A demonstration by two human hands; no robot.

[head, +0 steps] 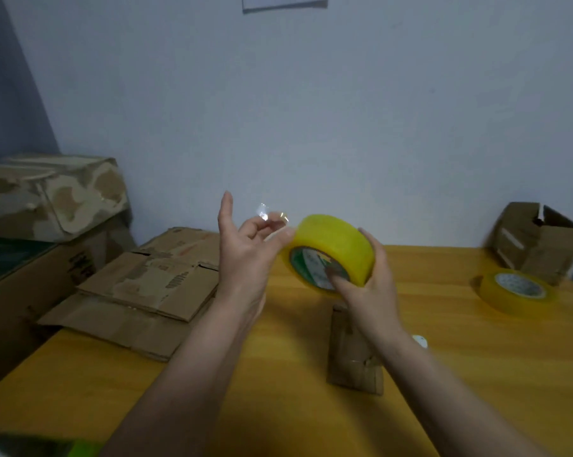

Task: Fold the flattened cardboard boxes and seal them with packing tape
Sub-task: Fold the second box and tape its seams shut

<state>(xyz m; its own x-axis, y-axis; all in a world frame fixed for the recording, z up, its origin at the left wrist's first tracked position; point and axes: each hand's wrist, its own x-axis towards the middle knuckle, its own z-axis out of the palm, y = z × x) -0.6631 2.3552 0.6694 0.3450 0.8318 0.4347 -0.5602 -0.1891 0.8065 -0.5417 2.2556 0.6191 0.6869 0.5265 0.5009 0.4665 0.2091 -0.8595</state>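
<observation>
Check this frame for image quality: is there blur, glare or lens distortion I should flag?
Head view: dim, bluish light; motion blur softens both forearms, the small box on the table and the opened box at right; a small glint marks the tape end pinched by the left hand; the roll in the right hand is fairly sharp; wide-angle bending slants the left wall corner.

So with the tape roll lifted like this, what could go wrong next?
1. The clear tape end pinched by the left hand looks crumpled; it may stick to itself.
2. The thick yellow tape roll, gripped by the right hand, hangs above the small brown cardboard box, which nothing steadies.
</observation>
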